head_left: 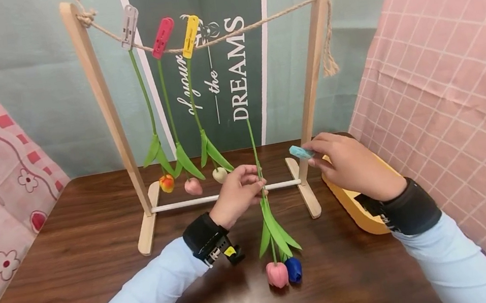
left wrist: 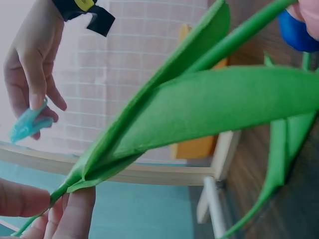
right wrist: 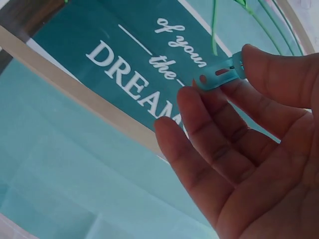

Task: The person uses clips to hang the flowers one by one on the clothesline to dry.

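Note:
My left hand (head_left: 240, 193) pinches the green stem of an artificial pink tulip (head_left: 277, 275), held with its flower downward. Close beside that bloom is a blue tulip (head_left: 294, 269), its leaves partly hidden behind the pink one's. In the left wrist view, thumb and fingers close on the stem just past the base of a long leaf (left wrist: 214, 102). Between thumb and fingers, my right hand (head_left: 350, 165) holds a light-blue clothespin (head_left: 301, 152), near the rack's right post. The right wrist view shows the clothespin (right wrist: 219, 74) at the fingertips, other fingers spread loosely.
Across the wooden rack (head_left: 315, 68) sags a twine rope (head_left: 254, 26). Grey (head_left: 130, 27), red (head_left: 162, 38) and yellow (head_left: 190, 36) clothespins on it hold orange (head_left: 166, 183), light-pink (head_left: 193, 186) and white (head_left: 220, 175) tulips upside down. A yellow basket (head_left: 347, 204) stands under my right forearm.

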`<state>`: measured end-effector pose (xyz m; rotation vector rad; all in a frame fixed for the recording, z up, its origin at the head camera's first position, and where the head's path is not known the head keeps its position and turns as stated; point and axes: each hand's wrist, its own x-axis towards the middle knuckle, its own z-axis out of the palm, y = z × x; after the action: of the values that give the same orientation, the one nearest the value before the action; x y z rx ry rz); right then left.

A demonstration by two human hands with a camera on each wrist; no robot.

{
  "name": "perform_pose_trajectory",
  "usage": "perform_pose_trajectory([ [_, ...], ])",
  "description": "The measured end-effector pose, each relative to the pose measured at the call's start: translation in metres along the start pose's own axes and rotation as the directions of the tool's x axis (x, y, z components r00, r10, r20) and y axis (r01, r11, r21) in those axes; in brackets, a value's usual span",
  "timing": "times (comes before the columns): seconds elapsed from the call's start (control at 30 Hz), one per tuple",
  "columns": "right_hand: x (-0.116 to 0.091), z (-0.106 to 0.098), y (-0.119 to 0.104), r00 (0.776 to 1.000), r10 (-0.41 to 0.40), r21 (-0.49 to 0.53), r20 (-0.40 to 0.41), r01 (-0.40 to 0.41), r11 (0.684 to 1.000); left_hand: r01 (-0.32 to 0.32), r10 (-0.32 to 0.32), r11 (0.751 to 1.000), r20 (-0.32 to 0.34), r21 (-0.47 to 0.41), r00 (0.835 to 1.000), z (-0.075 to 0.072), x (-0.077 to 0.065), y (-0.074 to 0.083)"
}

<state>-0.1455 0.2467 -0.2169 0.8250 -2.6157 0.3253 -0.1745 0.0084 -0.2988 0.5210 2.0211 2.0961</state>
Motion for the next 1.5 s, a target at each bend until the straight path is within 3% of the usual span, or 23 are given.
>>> perform_pose_trajectory([
  [0.27,0.015,-0.023,-0.004,0.997,-0.068,-0.05,-0.026,0.066,0.997,-0.12,0.12,0.993,0.001,-0.001,0.993,0.0,-0.005,0.018],
  [0.53,0.03,-0.046,-0.011,0.976,-0.199,-0.125,-0.087,0.187,0.974,-0.271,0.271,0.962,-0.006,0.045,0.962,-0.006,-0.004,0.029],
  [0.93,0.052,-0.071,-0.026,0.973,-0.217,-0.211,-0.072,0.198,0.957,-0.384,0.391,0.917,-0.056,0.108,0.919,-0.013,0.004,0.048],
  [1.13,0.063,-0.089,-0.029,0.964,-0.243,-0.217,-0.103,0.217,0.952,-0.406,0.422,0.903,-0.11,0.144,0.9,-0.016,0.013,0.057],
  [1.33,0.076,-0.105,-0.031,0.948,-0.293,-0.238,-0.124,0.258,0.936,-0.406,0.432,0.896,-0.143,0.182,0.89,-0.018,0.022,0.064],
  [1.5,0.085,-0.113,-0.033,0.947,-0.299,-0.248,-0.119,0.263,0.932,-0.408,0.439,0.893,-0.169,0.187,0.883,-0.019,0.026,0.066],
])
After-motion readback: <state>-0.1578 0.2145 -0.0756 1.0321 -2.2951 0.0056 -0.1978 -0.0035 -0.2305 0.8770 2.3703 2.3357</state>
